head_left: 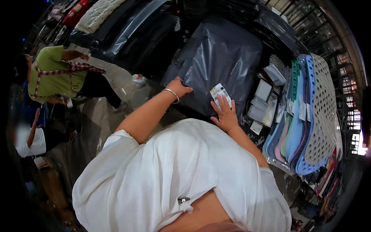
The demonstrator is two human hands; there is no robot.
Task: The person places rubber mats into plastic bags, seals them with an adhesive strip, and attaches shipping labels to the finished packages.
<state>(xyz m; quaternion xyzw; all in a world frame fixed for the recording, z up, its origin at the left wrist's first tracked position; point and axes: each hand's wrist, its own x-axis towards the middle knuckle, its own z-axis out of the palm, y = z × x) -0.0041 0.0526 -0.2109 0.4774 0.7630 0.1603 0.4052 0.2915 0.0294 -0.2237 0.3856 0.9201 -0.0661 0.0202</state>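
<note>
In front of me lies a dark grey, flat package in shiny clear plastic (220, 50), on top of a stack of similar dark packages. My left hand (178, 89), with a bangle at its wrist, is closed at the near left edge of the package. Its thumb lies on top and its other fingers are partly hidden at the side. A white printed label with a yellow corner (217, 89) sits on the near part of the plastic. Spread fingers of my right hand (226, 114) rest flat over the label's lower part and the plastic beside it.
Right of the stack, a box (259, 102) holds bundles of white labels or cards. Beyond it stand several colourful perforated mats (319, 108). More dark wrapped packages (147, 38) lie at the far left. A person in a green shirt (58, 75) stands left.
</note>
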